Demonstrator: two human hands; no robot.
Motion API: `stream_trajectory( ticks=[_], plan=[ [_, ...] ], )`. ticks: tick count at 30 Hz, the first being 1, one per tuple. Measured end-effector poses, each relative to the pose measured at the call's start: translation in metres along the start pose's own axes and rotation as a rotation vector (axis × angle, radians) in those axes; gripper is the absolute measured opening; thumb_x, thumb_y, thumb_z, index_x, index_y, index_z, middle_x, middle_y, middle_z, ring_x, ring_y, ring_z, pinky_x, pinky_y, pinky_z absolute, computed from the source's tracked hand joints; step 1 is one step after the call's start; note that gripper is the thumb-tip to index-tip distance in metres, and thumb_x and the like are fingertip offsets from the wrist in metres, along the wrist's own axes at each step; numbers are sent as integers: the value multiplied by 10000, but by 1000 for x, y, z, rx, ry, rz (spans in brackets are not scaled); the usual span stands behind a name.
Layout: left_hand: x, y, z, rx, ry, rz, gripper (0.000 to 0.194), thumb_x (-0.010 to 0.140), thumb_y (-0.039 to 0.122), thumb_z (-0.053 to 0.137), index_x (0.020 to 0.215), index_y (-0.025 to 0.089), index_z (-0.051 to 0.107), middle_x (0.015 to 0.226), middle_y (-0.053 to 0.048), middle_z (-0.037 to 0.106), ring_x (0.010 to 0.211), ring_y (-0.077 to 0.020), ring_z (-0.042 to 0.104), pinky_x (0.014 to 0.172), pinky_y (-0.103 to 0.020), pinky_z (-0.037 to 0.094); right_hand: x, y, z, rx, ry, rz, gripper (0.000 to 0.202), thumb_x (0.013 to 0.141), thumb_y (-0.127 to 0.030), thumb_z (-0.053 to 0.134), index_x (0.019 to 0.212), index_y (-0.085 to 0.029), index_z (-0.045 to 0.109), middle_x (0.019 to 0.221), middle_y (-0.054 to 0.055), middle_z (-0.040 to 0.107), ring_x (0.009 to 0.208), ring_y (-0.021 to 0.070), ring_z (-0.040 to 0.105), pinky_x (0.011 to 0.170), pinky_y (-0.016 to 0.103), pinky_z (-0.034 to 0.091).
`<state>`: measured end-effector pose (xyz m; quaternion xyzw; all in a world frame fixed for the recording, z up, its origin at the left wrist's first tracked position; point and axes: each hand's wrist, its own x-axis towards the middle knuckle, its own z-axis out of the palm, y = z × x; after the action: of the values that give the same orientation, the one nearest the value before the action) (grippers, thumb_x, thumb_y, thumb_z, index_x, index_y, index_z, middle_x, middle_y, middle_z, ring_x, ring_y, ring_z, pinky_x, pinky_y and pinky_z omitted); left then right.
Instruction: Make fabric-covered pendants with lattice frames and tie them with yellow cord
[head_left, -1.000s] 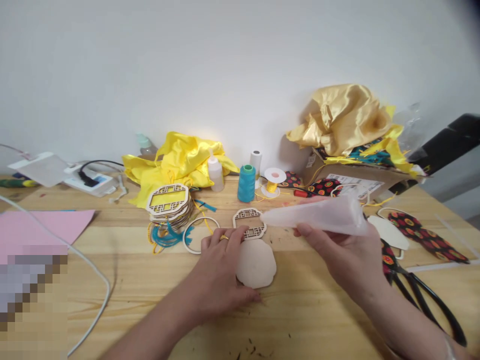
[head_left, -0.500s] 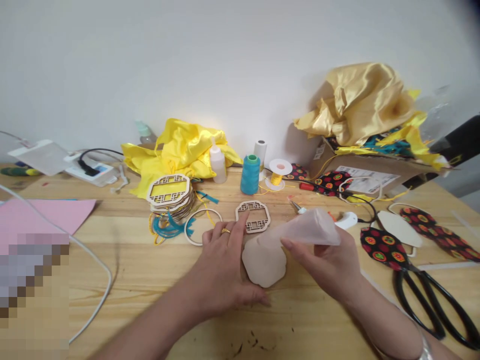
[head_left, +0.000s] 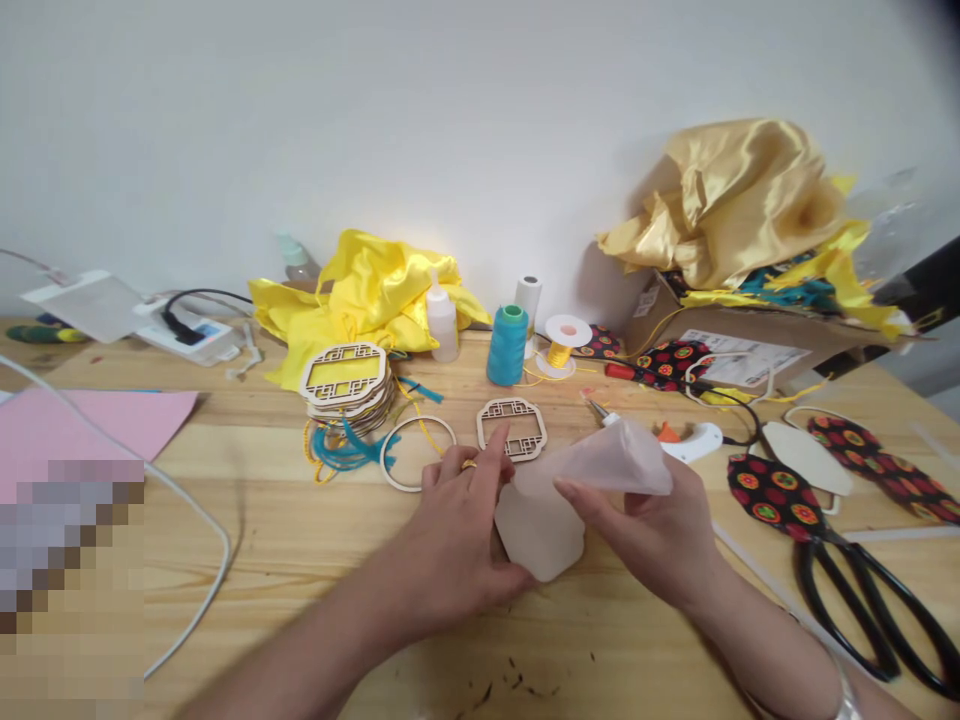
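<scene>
A pale, flat piece with scalloped edges (head_left: 541, 535) lies on the table in the middle. My left hand (head_left: 465, 530) rests at its left side, thumb at the lower edge and index finger stretched towards the cut-out lattice frame (head_left: 513, 402) behind. In my right hand (head_left: 660, 520) is a translucent white bottle (head_left: 611, 460), tilted with its narrow end down to the left, over the far edge of the pale piece. The bottle's tip is hard to make out.
Left of centre are stacked lattice frames (head_left: 346, 372), a ring (head_left: 384, 455) and yellow cloth (head_left: 375, 285). Behind stand a teal thread cone (head_left: 508, 345) and a yellow thread spool (head_left: 559, 355). To the right lie a glue gun (head_left: 701, 440), patterned fabric pieces (head_left: 776, 495) and black-handled scissors (head_left: 855, 610).
The view has shifted slightly. The pale piece has turned a little beside my left hand, whose thumb is now closer against its lower edge. My right hand still holds the bottle tilted.
</scene>
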<state>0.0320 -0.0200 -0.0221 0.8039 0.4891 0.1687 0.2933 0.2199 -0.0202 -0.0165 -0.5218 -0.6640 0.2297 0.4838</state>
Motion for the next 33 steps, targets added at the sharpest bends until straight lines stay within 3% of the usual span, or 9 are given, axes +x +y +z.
stream_trajectory(
  ticks=[6, 12, 16, 19, 22, 25, 27, 33],
  plan=[
    [1, 0, -3, -26, -17, -6, 1223, 510, 395, 787, 1435, 260, -1, 1167, -91, 550, 1090, -328, 376, 931, -499, 274, 4, -5, -6, 68, 38, 63, 90, 669, -234, 695, 705, -195, 623, 650, 13, 680, 557, 170, 635, 513, 285, 538],
    [1, 3, -3, -66, 6, 6, 1097, 596, 363, 738, 1439, 246, 47, 1145, -88, 561, 1082, -321, 380, 941, -510, 256, 8, 7, -12, 353, 95, 251, 106, 669, -260, 713, 691, -181, 646, 638, 23, 690, 564, 165, 636, 489, 254, 524],
    [1, 3, -7, -223, 74, -90, 1111, 573, 354, 763, 1437, 238, 74, 1134, -81, 536, 1069, -295, 427, 945, -470, 297, 13, 12, -12, 669, 160, 318, 118, 654, -265, 734, 707, -190, 659, 639, 0, 665, 564, 136, 602, 493, 236, 503],
    [4, 3, -10, -466, 170, -231, 1103, 566, 343, 783, 1431, 228, 107, 1133, -88, 533, 1023, -271, 497, 899, -427, 368, 20, 4, -15, 932, 200, 359, 111, 647, -266, 732, 722, -214, 670, 632, -21, 647, 561, 124, 586, 485, 228, 494],
    [9, 2, -14, -876, 236, -378, 1002, 571, 266, 796, 1393, 186, 229, 1022, -83, 590, 902, -230, 582, 768, -343, 459, 28, -3, -19, 1104, 256, 414, 108, 647, -249, 722, 745, -242, 676, 659, -34, 659, 561, 120, 591, 471, 221, 488],
    [14, 1, -21, -1360, 154, -484, 605, 709, 291, 693, 1243, 129, 459, 939, -103, 640, 792, -205, 630, 661, -285, 495, 31, -5, -22, 1207, 298, 429, 134, 641, -225, 718, 760, -271, 674, 686, -42, 675, 577, 130, 605, 452, 221, 475],
    [15, 0, -26, -1605, 59, -525, 419, 802, 332, 582, 1160, 120, 533, 949, -126, 647, 782, -209, 645, 662, -282, 512, 31, -4, -23, 1230, 288, 425, 121, 649, -224, 710, 752, -275, 672, 685, -42, 678, 581, 135, 608, 449, 224, 472],
    [16, -2, -33, -1868, -25, -532, 422, 857, 385, 479, 1180, 116, 517, 1005, -152, 620, 797, -221, 650, 654, -256, 527, 28, -1, -23, 1165, 205, 366, 49, 713, -268, 667, 759, -285, 668, 696, -58, 681, 569, 116, 604, 493, 233, 487]
  ],
)
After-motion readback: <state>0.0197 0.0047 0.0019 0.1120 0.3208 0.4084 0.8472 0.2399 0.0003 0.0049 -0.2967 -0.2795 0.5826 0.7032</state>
